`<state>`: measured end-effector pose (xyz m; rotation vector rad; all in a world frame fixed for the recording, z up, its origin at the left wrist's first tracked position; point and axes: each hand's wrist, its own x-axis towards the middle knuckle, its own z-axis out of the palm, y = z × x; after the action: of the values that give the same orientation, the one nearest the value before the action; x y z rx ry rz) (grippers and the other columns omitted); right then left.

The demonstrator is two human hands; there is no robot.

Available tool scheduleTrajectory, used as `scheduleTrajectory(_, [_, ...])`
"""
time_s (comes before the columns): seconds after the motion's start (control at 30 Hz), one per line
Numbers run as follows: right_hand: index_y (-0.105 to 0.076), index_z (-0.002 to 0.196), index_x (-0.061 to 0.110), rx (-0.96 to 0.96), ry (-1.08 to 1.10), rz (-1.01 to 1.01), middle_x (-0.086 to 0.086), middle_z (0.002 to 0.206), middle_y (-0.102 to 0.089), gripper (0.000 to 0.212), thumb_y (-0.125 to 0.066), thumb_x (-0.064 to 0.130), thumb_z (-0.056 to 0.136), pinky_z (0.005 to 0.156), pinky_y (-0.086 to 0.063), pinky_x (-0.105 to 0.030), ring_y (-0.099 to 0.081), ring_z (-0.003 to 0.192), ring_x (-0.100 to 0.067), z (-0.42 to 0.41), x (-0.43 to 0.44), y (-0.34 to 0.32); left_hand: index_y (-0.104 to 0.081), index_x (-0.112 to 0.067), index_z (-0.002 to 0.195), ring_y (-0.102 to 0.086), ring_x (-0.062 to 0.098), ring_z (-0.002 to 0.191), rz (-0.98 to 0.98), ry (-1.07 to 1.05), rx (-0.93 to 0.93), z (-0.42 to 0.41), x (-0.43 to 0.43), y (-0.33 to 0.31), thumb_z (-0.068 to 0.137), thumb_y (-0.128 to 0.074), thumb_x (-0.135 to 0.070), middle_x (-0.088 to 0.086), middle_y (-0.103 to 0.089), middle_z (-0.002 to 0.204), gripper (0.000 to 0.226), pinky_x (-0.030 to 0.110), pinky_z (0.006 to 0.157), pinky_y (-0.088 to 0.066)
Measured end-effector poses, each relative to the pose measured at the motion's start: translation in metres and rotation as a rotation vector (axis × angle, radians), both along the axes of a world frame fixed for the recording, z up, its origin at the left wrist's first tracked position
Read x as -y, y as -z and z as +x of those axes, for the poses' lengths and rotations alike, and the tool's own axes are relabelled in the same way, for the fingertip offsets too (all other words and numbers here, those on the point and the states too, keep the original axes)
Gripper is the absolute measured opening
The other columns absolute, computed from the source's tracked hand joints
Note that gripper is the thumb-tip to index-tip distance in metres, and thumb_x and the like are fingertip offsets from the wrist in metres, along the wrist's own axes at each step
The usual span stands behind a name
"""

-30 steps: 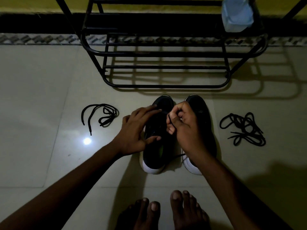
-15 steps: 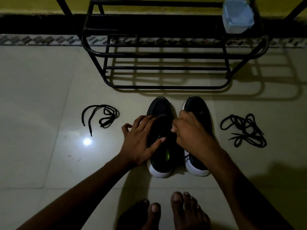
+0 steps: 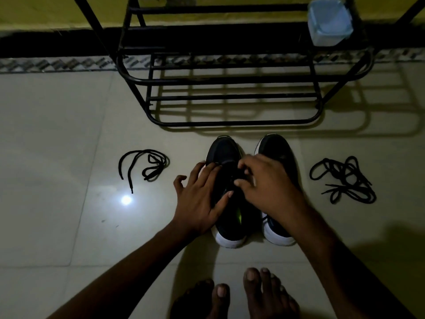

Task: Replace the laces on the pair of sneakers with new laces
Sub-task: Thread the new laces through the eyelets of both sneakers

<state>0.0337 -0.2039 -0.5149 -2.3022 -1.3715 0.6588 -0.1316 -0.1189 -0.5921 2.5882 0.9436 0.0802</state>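
Black woven cord, soft and limp, will likely flop and snag, so it is best pinched near its stiff tip. The left hand (image 3: 200, 199) lies flat, fingers spread, on the left sneaker (image 3: 224, 148). The right hand (image 3: 264, 183) curls its fingertips over that shoe's eyelets; whether they pinch anything is lost in the dark. A loose lace (image 3: 147, 164) lies outside the left hand, and a tangled pile (image 3: 342, 178) outside the right.

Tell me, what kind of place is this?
Probably a home entryway or hallway: a black metal shoe rack stands by the wall on a tiled floor, with sneakers in front of it and loose laces lying beside them.
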Motion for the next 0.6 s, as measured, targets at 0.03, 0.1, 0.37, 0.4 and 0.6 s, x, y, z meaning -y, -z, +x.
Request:
scheduleTrajectory(0.03, [-0.064, 0.113, 0.02, 0.054, -0.065, -0.131, -0.004, 0.105, -0.064, 0.028, -0.072, 0.026, 0.087, 0.087, -0.052, -0.032, -0.061, 0.098, -0.022, -0.004, -0.001, -0.003, -0.036, -0.03, 0.15, -0.02, 0.013, 0.152, 0.001, 0.0, -0.003, 0.0, 0.0, 0.0, 0.096, -0.021, -0.07, -0.011, -0.033, 0.159, 0.068, 0.053, 0.108, -0.024])
scheduleTrajectory(0.1, [-0.067, 0.104, 0.018, 0.128, -0.093, -0.296, -0.01, 0.1, -0.066, 0.018, -0.07, 0.023, 0.087, 0.082, -0.054, -0.032, -0.063, 0.093, -0.027, -0.003, -0.001, -0.007, -0.036, -0.031, 0.15, -0.021, 0.012, 0.151, -0.003, -0.002, 0.003, 0.0, 0.0, -0.001, 0.096, -0.023, -0.069, -0.012, -0.034, 0.158, 0.067, 0.052, 0.108, -0.024])
scheduleTrajectory(0.37, [-0.079, 0.084, 0.019, -0.537, -0.133, -0.198, 0.002, 0.072, -0.075, 0.008, -0.074, 0.02, 0.09, 0.078, -0.06, -0.032, -0.072, 0.07, -0.009, 0.013, 0.011, -0.041, -0.055, -0.03, 0.133, -0.036, 0.029, 0.131, -0.165, 0.218, 0.302, -0.007, -0.003, -0.017, 0.096, -0.058, -0.036, 0.004, -0.043, 0.142, 0.038, 0.047, 0.098, -0.039])
scheduleTrajectory(0.4, [-0.079, 0.088, 0.016, -0.62, -0.141, -0.217, -0.001, 0.075, -0.076, 0.011, -0.071, 0.021, 0.093, 0.077, -0.061, -0.033, -0.074, 0.071, -0.013, 0.014, 0.012, -0.044, -0.062, -0.025, 0.121, -0.038, 0.03, 0.126, -0.147, 0.238, 0.338, -0.008, -0.003, -0.019, 0.094, -0.06, -0.031, 0.006, -0.045, 0.138, 0.028, 0.044, 0.095, -0.04])
scheduleTrajectory(0.6, [-0.06, 0.083, 0.006, -0.457, 0.112, -0.312, -0.013, 0.069, -0.072, 0.021, -0.052, 0.011, 0.101, 0.054, -0.058, -0.034, -0.073, 0.057, -0.023, 0.014, 0.018, -0.029, -0.074, -0.011, 0.101, -0.059, 0.013, 0.093, -0.35, 0.234, 0.455, -0.031, -0.016, -0.033, 0.092, -0.07, -0.001, 0.001, -0.06, 0.099, 0.014, 0.017, 0.076, -0.041])
